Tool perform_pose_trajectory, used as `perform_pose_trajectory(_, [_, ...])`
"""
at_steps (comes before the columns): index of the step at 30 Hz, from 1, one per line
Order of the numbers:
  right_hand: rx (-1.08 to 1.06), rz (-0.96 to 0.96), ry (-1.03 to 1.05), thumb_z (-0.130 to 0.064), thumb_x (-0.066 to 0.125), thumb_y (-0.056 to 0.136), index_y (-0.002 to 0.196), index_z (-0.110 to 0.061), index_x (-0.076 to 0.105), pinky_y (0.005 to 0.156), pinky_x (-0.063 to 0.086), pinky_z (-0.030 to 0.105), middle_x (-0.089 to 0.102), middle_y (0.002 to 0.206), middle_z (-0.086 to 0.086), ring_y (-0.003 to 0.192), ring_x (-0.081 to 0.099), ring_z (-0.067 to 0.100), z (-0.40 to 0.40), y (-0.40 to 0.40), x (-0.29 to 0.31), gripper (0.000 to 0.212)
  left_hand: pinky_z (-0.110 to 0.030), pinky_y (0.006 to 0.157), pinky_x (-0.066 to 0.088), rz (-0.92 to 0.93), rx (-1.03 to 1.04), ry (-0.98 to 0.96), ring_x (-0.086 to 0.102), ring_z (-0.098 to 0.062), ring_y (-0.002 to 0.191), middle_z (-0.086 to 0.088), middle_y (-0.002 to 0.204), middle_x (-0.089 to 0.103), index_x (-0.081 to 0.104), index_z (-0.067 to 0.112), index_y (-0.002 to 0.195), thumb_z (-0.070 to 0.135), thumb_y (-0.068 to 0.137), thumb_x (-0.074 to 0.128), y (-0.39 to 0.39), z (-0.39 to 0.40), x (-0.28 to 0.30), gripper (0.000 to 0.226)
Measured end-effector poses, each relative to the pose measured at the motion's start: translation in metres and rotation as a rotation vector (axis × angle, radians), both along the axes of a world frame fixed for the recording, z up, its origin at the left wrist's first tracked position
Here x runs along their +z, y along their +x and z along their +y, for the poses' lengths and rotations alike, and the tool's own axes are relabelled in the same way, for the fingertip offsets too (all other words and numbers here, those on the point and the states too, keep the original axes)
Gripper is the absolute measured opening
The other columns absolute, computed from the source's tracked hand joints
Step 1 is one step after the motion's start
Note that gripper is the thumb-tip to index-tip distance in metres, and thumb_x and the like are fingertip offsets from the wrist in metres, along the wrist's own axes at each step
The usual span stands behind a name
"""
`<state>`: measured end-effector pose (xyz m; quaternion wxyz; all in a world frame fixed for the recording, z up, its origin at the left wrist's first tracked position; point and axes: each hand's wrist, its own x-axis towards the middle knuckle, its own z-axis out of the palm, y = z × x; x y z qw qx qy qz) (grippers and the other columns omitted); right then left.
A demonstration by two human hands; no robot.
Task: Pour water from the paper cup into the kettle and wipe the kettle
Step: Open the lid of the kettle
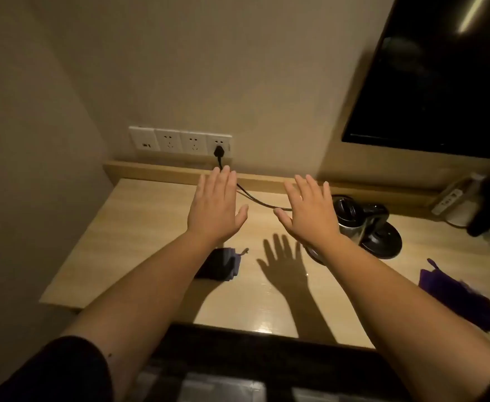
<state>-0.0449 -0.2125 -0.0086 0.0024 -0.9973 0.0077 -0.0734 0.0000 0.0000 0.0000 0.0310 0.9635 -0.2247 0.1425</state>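
Head view: both hands held out flat over the desk, palms down, fingers spread. Left hand and right hand are fully open and empty, neither touching anything.

Kettle sits on its round black base at the right side of the desk, just beside and slightly beyond the right hand, partly hidden by that wrist. Its handle points right, toward the base edge, away from the hand. Lid looks shut, hard to be sure in this light. Power cord runs from the wall socket behind both hands to the base.

Paper cup: can't pick it out for certain. A rounded edge shows under the right wrist, but too occluded to call.

Two purple cloths: one folded under the left forearm, one at the right desk edge.

Key relation: kettle lies right of and just past the right hand, so the right hand is clearly nearer; left hand would have to cross over. Left hand is nearer the folded cloth. My guess is nothing has started yet: pour not done, wipe not done.

Risk: cord lies close behind the reach path, easy to snag.
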Motion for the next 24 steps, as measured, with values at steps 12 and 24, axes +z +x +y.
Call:
perform_pose_trajectory(12, [-0.126,0.067,-0.044,-0.058,0.035,0.098,0.153,-0.020,0.031,0.119,0.009,0.057,0.029,0.161,0.011,0.150,0.015,0.032,-0.063,-0.027,-0.036,0.067,-0.046,0.119,0.006,0.131,-0.182,0.067,0.011,-0.028,0.147,-0.012,0.159,0.019,0.017,0.009,0.151,0.054,0.094,0.035,-0.005,-0.075,-0.052,0.074])
perform_pose_trajectory(24, [-0.188,0.128,-0.013,-0.052,0.033,0.101,0.149,-0.025,0.039,0.120,0.011,0.055,0.029,0.160,0.011,0.149,0.017,0.035,-0.113,-0.039,-0.043,0.055,-0.048,0.119,0.007,0.221,-0.448,0.149,0.007,-0.028,0.148,-0.011,0.160,0.014,0.012,0.012,0.152,0.052,0.096,0.033,-0.008,-0.146,-0.083,0.072])
